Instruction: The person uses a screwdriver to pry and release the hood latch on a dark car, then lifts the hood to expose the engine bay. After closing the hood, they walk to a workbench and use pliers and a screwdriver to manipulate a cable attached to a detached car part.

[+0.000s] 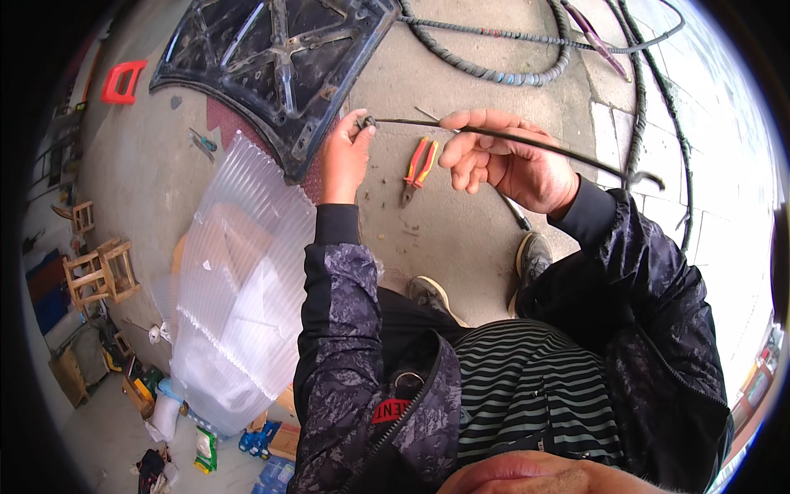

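Note:
My left hand is closed, its thumb and fingers pinching a dark, knotted-looking lump at one end of a long thin black rod or cable. That length runs off to the right, looks thicker toward me, and ends in a small hook. Beside it my right hand has curled fingers, with the rod passing between the index finger and the others. On the concrete between my hands lie pliers with red and yellow handles, jaws toward me. A thin stick rests on the floor just beyond.
A black car hood lies underside up at the far left. Corrugated clear plastic sheeting covers the floor left of me. Wrapped cables coil at the far right. Small wooden stools and a red frame-like object stand at the left.

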The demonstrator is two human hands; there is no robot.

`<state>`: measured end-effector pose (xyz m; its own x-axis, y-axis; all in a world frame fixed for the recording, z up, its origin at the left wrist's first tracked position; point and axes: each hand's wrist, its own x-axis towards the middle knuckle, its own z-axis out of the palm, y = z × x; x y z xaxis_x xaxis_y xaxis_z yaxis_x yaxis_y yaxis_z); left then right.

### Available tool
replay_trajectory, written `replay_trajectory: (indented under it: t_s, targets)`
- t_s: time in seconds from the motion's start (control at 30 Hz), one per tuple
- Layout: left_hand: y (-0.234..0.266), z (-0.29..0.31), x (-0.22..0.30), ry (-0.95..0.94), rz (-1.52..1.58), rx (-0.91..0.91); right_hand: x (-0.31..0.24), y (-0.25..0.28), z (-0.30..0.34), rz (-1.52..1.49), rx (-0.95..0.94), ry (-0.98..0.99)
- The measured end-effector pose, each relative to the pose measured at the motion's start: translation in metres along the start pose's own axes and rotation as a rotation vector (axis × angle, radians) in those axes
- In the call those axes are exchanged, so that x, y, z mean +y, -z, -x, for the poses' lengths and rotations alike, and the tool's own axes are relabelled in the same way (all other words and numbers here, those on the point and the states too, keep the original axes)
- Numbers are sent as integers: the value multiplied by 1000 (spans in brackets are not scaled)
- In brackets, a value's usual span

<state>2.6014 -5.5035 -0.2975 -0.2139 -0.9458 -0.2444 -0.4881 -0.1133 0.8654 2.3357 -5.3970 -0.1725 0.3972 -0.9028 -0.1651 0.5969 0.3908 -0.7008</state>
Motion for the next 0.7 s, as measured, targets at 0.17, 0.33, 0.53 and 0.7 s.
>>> replay_trajectory:
  t_s: [0.17, 0.33, 0.53, 0.7]
  targets:
    - [-13, 4, -6, 16, 15, -235, -14, -1, -7, 221, 146, 24]
    - [-24, 11, -1, -36, 96, -400, -26, 9, -15, 558, 299, 144]
    - [-30, 25, 20, -64, 162, -510, -43, 42, -32, 708, 444, 283]
    - [-36, 40, 33, -16, 263, -672, -45, 69, -41, 520, 565, 322]
